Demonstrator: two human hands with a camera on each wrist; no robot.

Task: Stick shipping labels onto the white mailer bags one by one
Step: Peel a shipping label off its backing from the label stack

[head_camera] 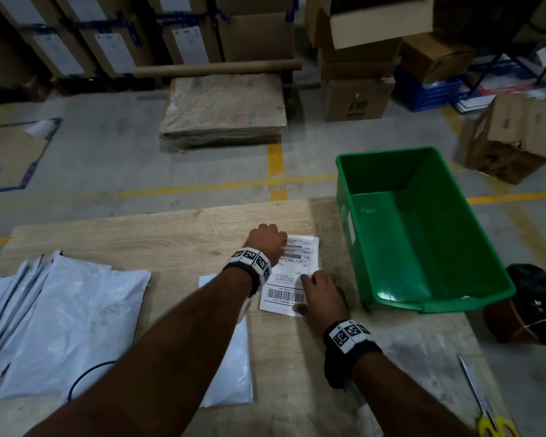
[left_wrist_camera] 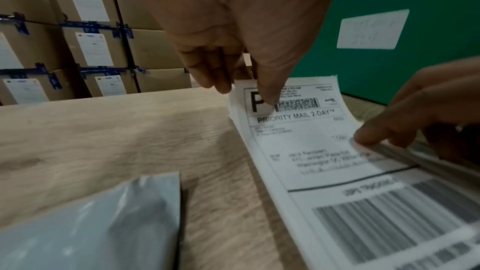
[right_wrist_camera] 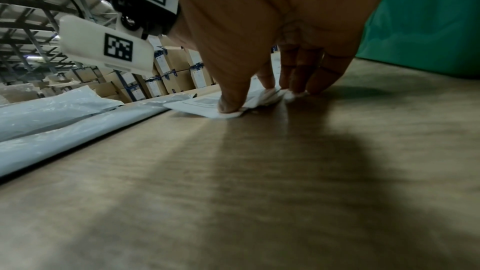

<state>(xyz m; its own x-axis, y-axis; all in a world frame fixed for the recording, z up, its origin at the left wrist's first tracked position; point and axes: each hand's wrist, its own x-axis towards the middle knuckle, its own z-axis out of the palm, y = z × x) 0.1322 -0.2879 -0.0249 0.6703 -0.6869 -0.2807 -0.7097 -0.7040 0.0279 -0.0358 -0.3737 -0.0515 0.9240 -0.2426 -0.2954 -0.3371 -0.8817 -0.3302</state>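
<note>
A stack of shipping labels [head_camera: 284,291] [left_wrist_camera: 311,151] [right_wrist_camera: 197,104] lies on the wooden table [head_camera: 139,241], left of the green bin. My left hand [head_camera: 281,244] [left_wrist_camera: 244,89] pinches the far left corner of the top label between thumb and fingers, and that corner is lifted. My right hand [head_camera: 303,293] [right_wrist_camera: 259,98] presses thumb and fingers down on the stack's near right edge. One white mailer bag [head_camera: 230,357] [left_wrist_camera: 91,223] [right_wrist_camera: 64,137] lies flat just left of the labels, partly under my left forearm.
A pile of several white mailer bags [head_camera: 60,310] [right_wrist_camera: 52,106] covers the table's left side. An empty green bin [head_camera: 423,231] [left_wrist_camera: 415,69] [right_wrist_camera: 428,17] stands at the right. Yellow-handled scissors [head_camera: 483,402] lie at the near right edge. Cardboard boxes stand on the floor beyond.
</note>
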